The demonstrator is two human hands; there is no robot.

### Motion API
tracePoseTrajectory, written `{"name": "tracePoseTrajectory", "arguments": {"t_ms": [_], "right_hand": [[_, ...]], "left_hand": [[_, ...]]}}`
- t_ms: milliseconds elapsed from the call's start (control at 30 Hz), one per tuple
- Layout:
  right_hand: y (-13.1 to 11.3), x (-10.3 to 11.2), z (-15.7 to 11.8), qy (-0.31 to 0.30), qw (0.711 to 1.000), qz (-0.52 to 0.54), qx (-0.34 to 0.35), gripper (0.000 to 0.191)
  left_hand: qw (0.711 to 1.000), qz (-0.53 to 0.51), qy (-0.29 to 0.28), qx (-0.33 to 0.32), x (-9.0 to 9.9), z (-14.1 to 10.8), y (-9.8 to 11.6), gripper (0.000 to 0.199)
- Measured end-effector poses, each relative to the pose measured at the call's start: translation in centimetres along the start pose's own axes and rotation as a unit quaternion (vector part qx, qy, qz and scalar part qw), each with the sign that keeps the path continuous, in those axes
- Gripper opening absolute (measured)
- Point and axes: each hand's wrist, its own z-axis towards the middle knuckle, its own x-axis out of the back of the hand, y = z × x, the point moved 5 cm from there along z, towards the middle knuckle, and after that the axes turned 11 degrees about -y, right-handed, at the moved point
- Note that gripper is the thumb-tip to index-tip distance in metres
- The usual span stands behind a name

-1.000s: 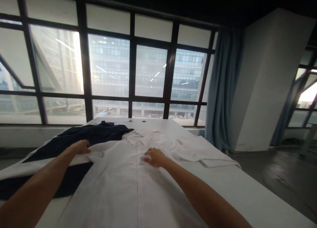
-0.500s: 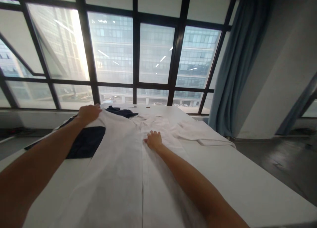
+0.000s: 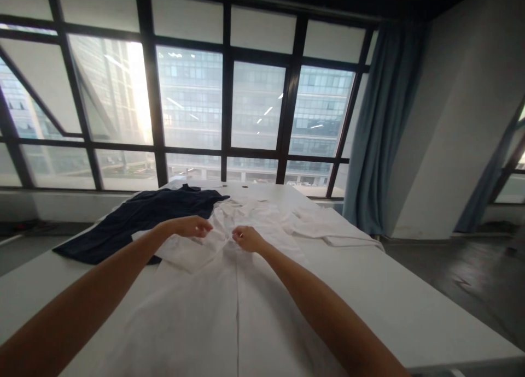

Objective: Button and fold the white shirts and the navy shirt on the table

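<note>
The white garment lies rumpled near its top on the table, its lower end cut off. The right hand pinches its cloth, apparently; whether the left hand grips any, I cannot tell.

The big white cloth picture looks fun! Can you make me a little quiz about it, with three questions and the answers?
1. True or false: the dark cloth lies to the left of the big white cloth.
2. What hangs beside the window? A) a clock B) a curtain C) a bird cage
3. Fill the gap: the left hand and right hand are both over the ____ cloth.

Key: 1 true; 2 B; 3 white.
</note>
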Motion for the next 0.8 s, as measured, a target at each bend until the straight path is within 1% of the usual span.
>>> {"name": "tracePoseTrajectory", "arguments": {"t_ms": [67, 133, 200, 233, 267, 300, 367, 400, 433, 467, 500, 567, 600, 633, 667, 700, 733, 767, 800], "right_hand": [[-0.4, -0.1, -0.2, -0.015, 0.999, 0.024, 0.033, 0.030], [-1.2, -0.4, -0.3, -0.028, 0.996, 0.031, 0.076, 0.044], [-2.5, -0.7, -0.1, -0.033, 0.991, 0.024, 0.124, 0.059], [-3.1, -0.8, 0.0, -0.034, 0.989, 0.016, 0.143, 0.062], [-3.6, -1.0, 0.1, -0.036, 0.987, 0.003, 0.154, 0.059], [-4.1, -1.2, 0.2, -0.039, 0.987, -0.018, 0.155, 0.051], [-4.4, -1.5, 0.6, -0.041, 0.990, -0.078, 0.114, 0.030], [-4.3, -1.6, 0.7, -0.038, 0.990, -0.109, 0.080, 0.026], [-4.1, -1.6, 0.8, -0.030, 0.990, -0.134, 0.042, 0.026], [-3.9, -1.5, 0.9, -0.019, 0.989, -0.150, 0.006, 0.027], [-3.6, -1.4, 1.1, -0.012, 0.987, -0.156, -0.023, 0.028], [-3.2, -1.1, 1.5, -0.011, 0.988, -0.143, -0.049, 0.027], [-3.1, -0.8, 1.8, -0.012, 0.992, -0.121, -0.044, 0.025], [-3.1, -0.4, 2.1, -0.007, 0.996, -0.087, -0.029, 0.025], [-3.1, 0.1, 2.4, 0.001, 0.999, -0.041, -0.005, 0.026], [-3.1, 0.6, 2.6, 0.008, 0.999, 0.016, 0.027, 0.030], [-3.1, 1.0, 2.8, 0.011, 0.995, 0.081, 0.059, 0.035], [-3.1, 1.3, 3.0, 0.002, 0.985, 0.149, 0.087, 0.037], [-3.1, 1.3, 3.0, -0.020, 0.970, 0.216, 0.111, 0.037]], "left_hand": [[0.999, 0.013, -0.023, 0.020, 0.5, -1.1, -1.7, 0.040], [0.996, 0.047, -0.057, 0.055, 0.5, -2.2, -3.6, 0.042], [0.986, 0.103, -0.090, 0.096, 0.1, -3.1, -5.5, 0.042], [0.979, 0.132, -0.106, 0.115, -0.3, -3.5, -6.3, 0.042], [0.972, 0.154, -0.119, 0.130, -0.6, -3.8, -6.9, 0.042], [0.967, 0.167, -0.128, 0.141, -0.9, -4.1, -7.5, 0.041], [0.961, 0.181, -0.137, 0.159, -1.1, -4.8, -8.4, 0.036], [0.960, 0.187, -0.130, 0.163, -0.9, -5.1, -8.6, 0.031], [0.961, 0.193, -0.114, 0.164, -0.4, -5.3, -8.6, 0.028], [0.963, 0.201, -0.085, 0.161, 0.2, -5.5, -8.4, 0.024], [0.964, 0.211, -0.039, 0.155, 1.1, -5.6, -7.9, 0.022], [0.961, 0.233, 0.089, 0.123, 3.1, -5.8, -5.8, 0.019], [0.954, 0.240, 0.157, 0.090, 3.8, -5.8, -4.2, 0.017], [0.945, 0.241, 0.215, 0.043, 4.3, -5.8, -2.4, 0.015], [0.937, 0.235, 0.258, -0.016, 4.3, -5.8, -0.5, 0.017], [0.930, 0.223, 0.281, -0.083, 4.0, -5.7, 1.5, 0.021], [0.921, 0.211, 0.291, -0.152, 3.5, -5.6, 3.3, 0.024], [0.909, 0.202, 0.294, -0.215, 2.7, -5.5, 5.0, 0.026], [0.896, 0.198, 0.295, -0.266, 1.9, -5.5, 6.4, 0.026]]}}
